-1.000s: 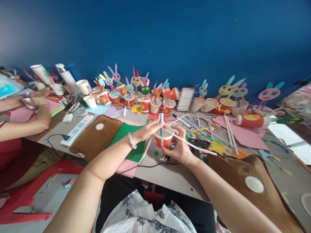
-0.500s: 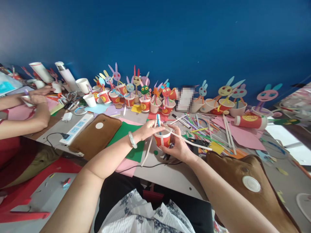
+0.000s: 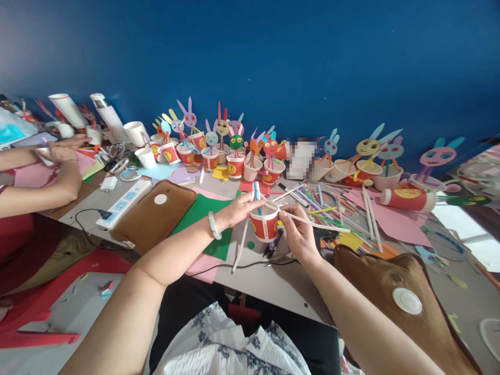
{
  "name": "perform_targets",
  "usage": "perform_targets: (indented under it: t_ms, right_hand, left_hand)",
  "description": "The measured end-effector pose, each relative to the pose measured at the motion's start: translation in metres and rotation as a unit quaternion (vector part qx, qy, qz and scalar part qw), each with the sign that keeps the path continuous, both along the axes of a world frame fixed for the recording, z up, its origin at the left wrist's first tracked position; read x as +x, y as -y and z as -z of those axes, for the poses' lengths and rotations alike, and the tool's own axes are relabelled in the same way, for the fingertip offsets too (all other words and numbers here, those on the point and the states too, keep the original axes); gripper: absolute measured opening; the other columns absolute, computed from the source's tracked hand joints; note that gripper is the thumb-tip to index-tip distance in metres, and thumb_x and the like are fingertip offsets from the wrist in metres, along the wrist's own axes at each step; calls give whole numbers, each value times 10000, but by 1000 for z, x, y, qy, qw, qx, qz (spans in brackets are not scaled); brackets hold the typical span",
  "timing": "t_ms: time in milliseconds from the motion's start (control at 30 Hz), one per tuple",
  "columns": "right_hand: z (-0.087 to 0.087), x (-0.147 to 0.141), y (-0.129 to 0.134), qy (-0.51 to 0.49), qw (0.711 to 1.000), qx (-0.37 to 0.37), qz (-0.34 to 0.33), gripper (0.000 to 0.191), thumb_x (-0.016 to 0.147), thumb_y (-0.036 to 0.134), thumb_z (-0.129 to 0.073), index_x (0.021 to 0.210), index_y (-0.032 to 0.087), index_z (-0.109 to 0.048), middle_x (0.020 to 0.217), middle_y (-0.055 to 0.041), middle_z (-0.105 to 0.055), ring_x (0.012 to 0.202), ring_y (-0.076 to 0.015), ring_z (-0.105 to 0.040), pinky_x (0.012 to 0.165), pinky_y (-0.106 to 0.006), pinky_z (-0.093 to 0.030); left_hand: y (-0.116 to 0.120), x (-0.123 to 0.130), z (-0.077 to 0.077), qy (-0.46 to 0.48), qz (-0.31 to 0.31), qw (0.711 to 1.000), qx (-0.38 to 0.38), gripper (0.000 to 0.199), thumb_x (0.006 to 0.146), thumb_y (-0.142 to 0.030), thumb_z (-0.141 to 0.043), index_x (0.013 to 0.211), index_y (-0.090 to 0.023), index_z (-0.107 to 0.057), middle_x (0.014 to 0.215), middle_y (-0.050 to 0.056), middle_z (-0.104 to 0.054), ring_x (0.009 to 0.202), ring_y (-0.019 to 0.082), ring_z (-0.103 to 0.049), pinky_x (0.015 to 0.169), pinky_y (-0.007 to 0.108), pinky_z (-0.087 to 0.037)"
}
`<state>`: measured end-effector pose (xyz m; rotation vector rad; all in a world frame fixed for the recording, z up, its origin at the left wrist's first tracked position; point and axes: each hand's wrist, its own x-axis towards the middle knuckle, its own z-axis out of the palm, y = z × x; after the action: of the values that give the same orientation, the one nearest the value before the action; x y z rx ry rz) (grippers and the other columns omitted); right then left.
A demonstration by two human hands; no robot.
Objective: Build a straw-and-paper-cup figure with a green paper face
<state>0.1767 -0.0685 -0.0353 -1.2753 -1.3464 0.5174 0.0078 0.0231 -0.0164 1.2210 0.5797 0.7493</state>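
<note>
At centre, the red-and-white paper cup (image 3: 259,230) is gripped at its rim by the left hand (image 3: 239,209), the right hand (image 3: 301,237) having been shifted from its side to pinch the long white strip (image 3: 330,227), apparently leaving support to the left.

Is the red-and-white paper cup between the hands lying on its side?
No, the cup is upright, its open rim facing up.

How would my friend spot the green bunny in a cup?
Find the blue wall, then the paper cups before it. Near the middle, a pink-eared bunny pokes up from a red cup. Its green face sets it apart from its neighbours.
</note>
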Motion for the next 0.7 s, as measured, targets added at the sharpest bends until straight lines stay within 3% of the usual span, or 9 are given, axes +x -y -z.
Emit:
perform_targets:
  t_ms: [133,267,433,567,700]
  right_hand:
    - [-8,-1,2,-1,1000,2,14,184,920,373,-569,807,228,-568,783,-2,-595,759,-172,-558,734,-311,-460]
    - [-11,3,1,37,997,-62,6,112,840,237,-533,731,233,-506,691,27,-527,668,-154,-491,657,-295,-399]
    - [-14,7,2,78,992,-97,-17,165,824,243,-568,695,230,-467,651,42,-476,625,-134,-428,611,-285,-356]
    - [-17,9,2,-48,992,-110,-29,151,829,304,-667,782,221,-550,660,46,-533,602,-119,-456,595,-271,-388]
    - [-14,10,-1,-203,971,-101,-72,269,736,370,-815,844,222,-619,762,23,-643,634,-118,-556,621,-269,-469]
  left_hand:
    - [5,2,1,3,17,1000,22,324,822,-459,-741,921,-158,-671,947,21,-675,950,174,-607,945,328,-434]
    - [6,4,4,-24,-2,997,70,294,870,-457,-691,904,-166,-660,920,12,-658,951,170,-588,958,324,-420]
    - [9,3,0,-49,-17,997,61,256,876,-415,-682,874,-160,-667,895,17,-665,921,171,-591,919,315,-432]
    - [10,4,-2,-29,0,999,-36,307,838,-445,-727,923,-152,-686,937,39,-702,930,190,-633,897,331,-449]
    - [7,5,-3,34,-2,993,-110,332,782,-419,-792,947,-152,-684,955,43,-726,922,192,-664,888,341,-471]
